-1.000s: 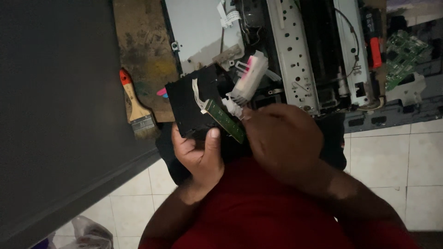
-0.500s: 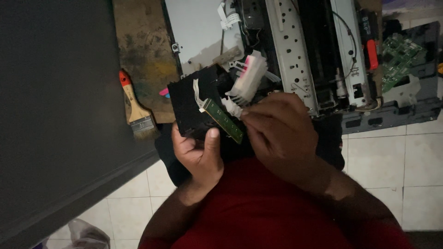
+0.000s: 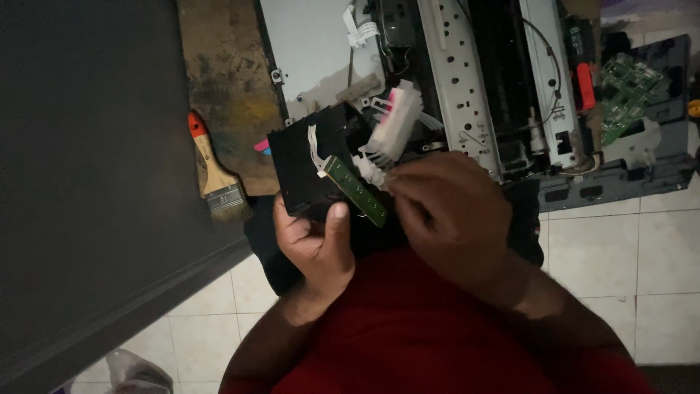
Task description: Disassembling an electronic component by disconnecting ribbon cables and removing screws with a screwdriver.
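Left hand cradles a black printer carriage block from below, thumb up against its lower face, fingers wrapped behind; closed firmly on it. A narrow green circuit strip sits along the block's front edge, with white flat cable and a white ink-port piece with pink ends at its upper right. Right hand is curled close, fingertips pinching at the white plastic tabs beside the strip; whether it truly grips one or only presses is hard to tell, fingers cover the contact. Block is held above the lap, in front of the opened printer chassis lying on the tiled floor. Progress as it looks: printer is stripped of its cover, the carriage is out and in hand; the green strip and white piece remain attached. Loose green circuit board lies at far right. Paintbrush with wooden handle rests on a worn board to the left.
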